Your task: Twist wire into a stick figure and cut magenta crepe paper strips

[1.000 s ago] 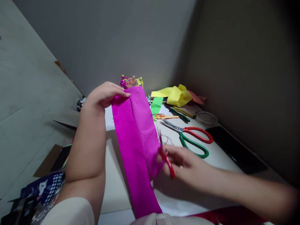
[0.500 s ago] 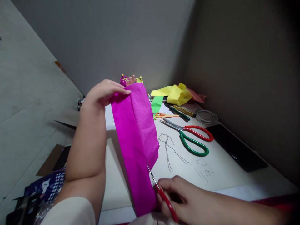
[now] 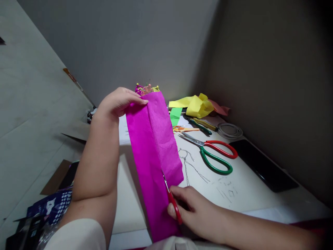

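A long sheet of magenta crepe paper (image 3: 145, 156) hangs at a slant in front of me. My left hand (image 3: 122, 100) is closed on its upper left edge, thumb on the near face. In my right hand (image 3: 192, 211) is a pair of red-handled scissors (image 3: 173, 203), low on the sheet. Their blades point up and away along a lengthwise line in the paper, and the right-hand strip is parted from the rest below the tips. Part of the blades is hidden by the paper.
Right of the paper lie larger scissors (image 3: 218, 163) with red and green handles, a black phone (image 3: 262, 165), a coiled white cable (image 3: 230, 130), pliers (image 3: 200, 125), orange scissors (image 3: 186, 129) and twisted wire (image 3: 195, 166). Yellow crepe paper (image 3: 199, 106) is behind. A brush (image 3: 78, 85) leans at left.
My right hand and the red-handled scissors have moved up along the paper, and the cut strip's lower end has swung right. My left hand keeps its hold, nearly still.
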Demonstrator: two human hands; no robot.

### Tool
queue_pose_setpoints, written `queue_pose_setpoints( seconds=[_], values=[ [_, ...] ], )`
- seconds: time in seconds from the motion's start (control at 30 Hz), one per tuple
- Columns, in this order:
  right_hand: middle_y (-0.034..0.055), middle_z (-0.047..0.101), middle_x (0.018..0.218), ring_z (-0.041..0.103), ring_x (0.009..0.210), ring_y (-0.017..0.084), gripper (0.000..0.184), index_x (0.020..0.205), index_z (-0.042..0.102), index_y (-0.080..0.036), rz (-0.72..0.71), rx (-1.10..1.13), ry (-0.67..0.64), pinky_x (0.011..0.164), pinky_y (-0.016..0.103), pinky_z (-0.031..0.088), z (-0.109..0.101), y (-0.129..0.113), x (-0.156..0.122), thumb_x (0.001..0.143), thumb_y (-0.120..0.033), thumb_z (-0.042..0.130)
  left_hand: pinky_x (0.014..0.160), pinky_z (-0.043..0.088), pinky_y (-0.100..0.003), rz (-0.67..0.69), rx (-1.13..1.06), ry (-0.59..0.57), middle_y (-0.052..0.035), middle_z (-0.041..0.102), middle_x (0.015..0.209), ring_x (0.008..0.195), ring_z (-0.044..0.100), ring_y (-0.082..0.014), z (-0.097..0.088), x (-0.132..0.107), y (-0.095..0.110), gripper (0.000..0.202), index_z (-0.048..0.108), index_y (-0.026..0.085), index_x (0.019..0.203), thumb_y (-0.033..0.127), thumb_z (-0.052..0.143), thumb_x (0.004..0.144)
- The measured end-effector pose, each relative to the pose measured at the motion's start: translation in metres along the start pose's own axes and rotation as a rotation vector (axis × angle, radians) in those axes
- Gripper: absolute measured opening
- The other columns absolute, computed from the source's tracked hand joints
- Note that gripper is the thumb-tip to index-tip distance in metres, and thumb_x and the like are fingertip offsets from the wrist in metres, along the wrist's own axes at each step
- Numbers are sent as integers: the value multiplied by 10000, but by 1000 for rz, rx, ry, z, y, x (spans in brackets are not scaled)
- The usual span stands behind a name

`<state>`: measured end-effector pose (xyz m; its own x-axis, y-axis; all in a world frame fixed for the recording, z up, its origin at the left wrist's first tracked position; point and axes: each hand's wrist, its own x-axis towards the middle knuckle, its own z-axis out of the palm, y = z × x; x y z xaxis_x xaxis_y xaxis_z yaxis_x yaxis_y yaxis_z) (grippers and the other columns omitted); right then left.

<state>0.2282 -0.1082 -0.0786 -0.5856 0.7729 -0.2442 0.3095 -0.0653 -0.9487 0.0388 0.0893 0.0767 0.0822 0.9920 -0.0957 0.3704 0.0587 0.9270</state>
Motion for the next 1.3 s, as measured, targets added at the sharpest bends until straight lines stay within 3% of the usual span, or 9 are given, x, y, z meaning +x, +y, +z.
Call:
queue_pose_setpoints(
  seconds=[0.77,1.3],
  values=[
    [-59,312,560,269,536,79,343,607,338,-185,-9,73,75,502,213,251,7,8,7,838,-390,487,536,461,-236,31,10,2,-13,621,567,518,596,-110,-5,-1,-2,92,699,132,627,94,752,563],
    [-50,320,586,283,561,86,333,624,359,-181,-52,107,57,515,220,260,0,-4,7,835,-408,480,496,464,-244,45,62,-23,-41,657,564,474,576,-113,-3,-6,6,93,733,143,659,145,777,576]
  ],
)
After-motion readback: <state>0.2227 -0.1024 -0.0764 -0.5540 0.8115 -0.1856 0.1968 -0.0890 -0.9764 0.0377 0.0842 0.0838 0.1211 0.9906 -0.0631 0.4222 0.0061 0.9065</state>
